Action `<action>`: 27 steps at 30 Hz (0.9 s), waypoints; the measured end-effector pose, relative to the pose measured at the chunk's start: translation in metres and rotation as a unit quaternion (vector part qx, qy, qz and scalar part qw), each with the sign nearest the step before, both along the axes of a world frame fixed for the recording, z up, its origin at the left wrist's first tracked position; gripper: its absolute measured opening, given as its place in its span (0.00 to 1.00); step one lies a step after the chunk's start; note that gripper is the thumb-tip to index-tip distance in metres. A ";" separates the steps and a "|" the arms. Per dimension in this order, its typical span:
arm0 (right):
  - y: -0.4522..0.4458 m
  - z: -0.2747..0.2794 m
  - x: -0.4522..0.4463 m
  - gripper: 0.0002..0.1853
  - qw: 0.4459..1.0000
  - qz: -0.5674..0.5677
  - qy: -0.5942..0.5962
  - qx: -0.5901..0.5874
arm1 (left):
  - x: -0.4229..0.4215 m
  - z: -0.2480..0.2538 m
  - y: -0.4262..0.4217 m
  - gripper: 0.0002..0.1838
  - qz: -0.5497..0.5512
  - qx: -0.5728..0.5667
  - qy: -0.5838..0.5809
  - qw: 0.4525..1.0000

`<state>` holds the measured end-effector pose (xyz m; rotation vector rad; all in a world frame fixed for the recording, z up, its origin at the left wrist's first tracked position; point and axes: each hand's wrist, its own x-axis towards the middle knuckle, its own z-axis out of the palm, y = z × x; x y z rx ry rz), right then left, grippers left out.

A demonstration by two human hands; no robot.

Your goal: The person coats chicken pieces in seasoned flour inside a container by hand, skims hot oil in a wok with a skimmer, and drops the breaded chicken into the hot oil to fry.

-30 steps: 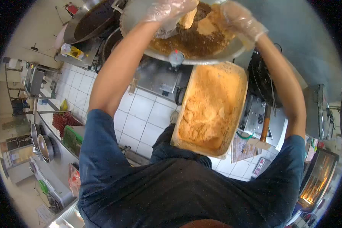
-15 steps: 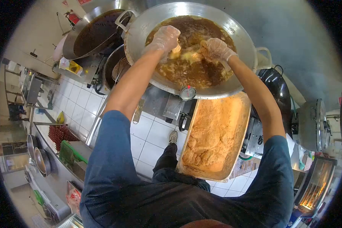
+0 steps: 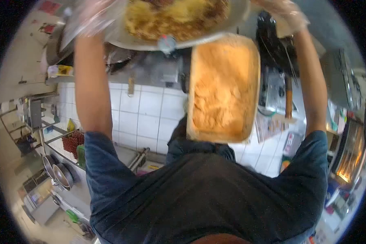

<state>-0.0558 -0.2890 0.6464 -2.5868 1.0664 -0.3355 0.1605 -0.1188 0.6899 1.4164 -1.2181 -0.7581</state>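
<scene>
My left hand, in a clear plastic glove, is smeared by motion at the top left beside the large metal wok. My right hand, gloved too, is at the top right, apart from the wok's right side. The fingers of both hands are too blurred or cut off to read. Pale yellow battered pieces lie in bubbling brown oil. A round dial thermometer sits at the wok's near rim. Below the wok stands a long tub of orange breading flour.
A black wok and a wooden-handled utensil are at the right. Further right glows a glass-fronted heater. Pans hang at the left. A yellow packet lies by the stove.
Both hands have moved apart and away from over the oil, where they held battered pieces. Yellow pieces now lie in the oil. The view has tilted down, so the wok sits higher.
</scene>
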 end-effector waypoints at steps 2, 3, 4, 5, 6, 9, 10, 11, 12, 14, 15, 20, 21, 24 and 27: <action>0.045 -0.008 -0.053 0.19 0.997 -0.028 0.051 0.040 | -0.020 -0.019 0.026 0.13 -0.084 0.016 -0.024 0.996; 0.055 -0.015 -0.074 0.25 0.995 -0.038 0.072 0.058 | -0.023 -0.073 0.032 0.16 -0.112 -0.088 -0.065 0.988; 0.058 -0.040 -0.094 0.29 0.993 -0.013 -0.001 0.120 | -0.054 -0.096 0.043 0.17 -0.133 -0.025 -0.056 0.989; 0.067 -0.078 -0.115 0.32 0.980 0.013 -0.074 0.182 | -0.085 -0.119 0.054 0.19 -0.152 0.038 -0.050 0.986; 0.068 -0.116 -0.132 0.34 0.971 0.012 -0.038 0.234 | -0.113 -0.156 0.063 0.21 -0.178 0.112 0.056 0.976; 0.085 -0.208 -0.142 0.38 0.948 -0.060 0.131 0.283 | -0.178 -0.286 0.074 0.28 -0.110 0.236 -0.110 0.959; 0.086 -0.252 -0.146 0.39 0.959 -0.074 0.129 0.243 | -0.191 -0.334 0.076 0.30 -0.057 0.228 -0.213 0.948; 0.084 -0.296 -0.149 0.40 0.967 -0.089 0.127 0.203 | -0.198 -0.366 0.073 0.32 -0.011 0.227 -0.291 0.929; 0.077 -0.325 -0.152 0.37 0.971 -0.092 0.138 0.171 | -0.200 -0.388 0.066 0.35 -0.005 0.193 -0.334 0.923; 0.076 -0.377 -0.158 0.31 0.975 -0.096 0.162 0.117 | -0.199 -0.447 0.056 0.42 0.002 0.133 -0.415 0.900; 0.072 -0.405 -0.160 0.31 0.971 -0.097 0.192 0.101 | -0.194 -0.480 0.046 0.42 0.018 0.141 -0.453 0.880; 0.064 -0.431 -0.161 0.32 0.946 -0.049 0.284 0.148 | -0.181 -0.514 0.002 0.42 -0.114 0.359 -0.378 0.846; 0.066 -0.429 -0.162 0.32 0.952 -0.043 0.266 0.146 | -0.182 -0.497 -0.001 0.42 -0.143 0.414 -0.345 0.830; 0.071 -0.424 -0.170 0.31 0.968 -0.039 0.196 0.151 | -0.187 -0.393 -0.004 0.41 -0.150 0.494 -0.306 0.799; 0.074 -0.420 -0.176 0.30 0.977 -0.061 0.107 0.175 | -0.175 -0.387 -0.002 0.39 -0.183 0.471 -0.270 0.820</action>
